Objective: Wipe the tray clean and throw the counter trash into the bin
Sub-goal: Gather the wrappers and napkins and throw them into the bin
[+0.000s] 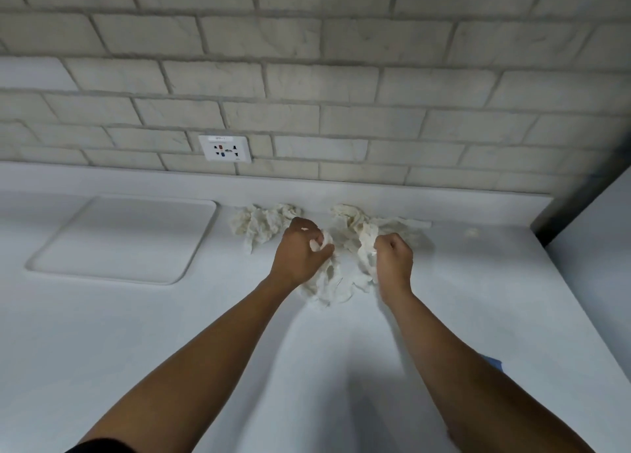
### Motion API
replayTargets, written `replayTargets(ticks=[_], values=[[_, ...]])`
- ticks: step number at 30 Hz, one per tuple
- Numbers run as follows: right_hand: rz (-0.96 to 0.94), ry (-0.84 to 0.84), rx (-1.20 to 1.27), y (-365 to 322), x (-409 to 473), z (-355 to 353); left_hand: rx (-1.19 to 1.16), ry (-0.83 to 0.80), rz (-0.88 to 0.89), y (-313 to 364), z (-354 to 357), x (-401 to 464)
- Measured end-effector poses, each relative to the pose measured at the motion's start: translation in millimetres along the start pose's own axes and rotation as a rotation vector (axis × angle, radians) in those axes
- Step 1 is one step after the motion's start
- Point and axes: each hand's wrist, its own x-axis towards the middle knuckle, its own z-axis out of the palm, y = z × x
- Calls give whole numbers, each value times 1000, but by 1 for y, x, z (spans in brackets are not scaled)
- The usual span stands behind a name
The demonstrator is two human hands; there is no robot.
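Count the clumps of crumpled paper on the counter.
3: one loose by the wall, right of the tray; one gripped by the left hand; one gripped by the right hand. Clumps overlap, so uncertain.

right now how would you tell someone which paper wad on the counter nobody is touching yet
Find the wall socket above the white counter, then drop to the counter's back edge. Right of the tray lies a crumpled paper wad. Unlike the papers gripped by the left hand and right hand, it lies alone, untouched.
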Motion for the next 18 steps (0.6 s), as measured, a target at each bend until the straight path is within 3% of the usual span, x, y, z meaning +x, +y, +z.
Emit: replayTargets(ticks=[11,18], values=[[-40,-157,38,-31,-52,0,-110,-12,12,20,-29,-38],[-75,-141,33,-52,-84,10,-155,-76,-18,21,-51,-62]])
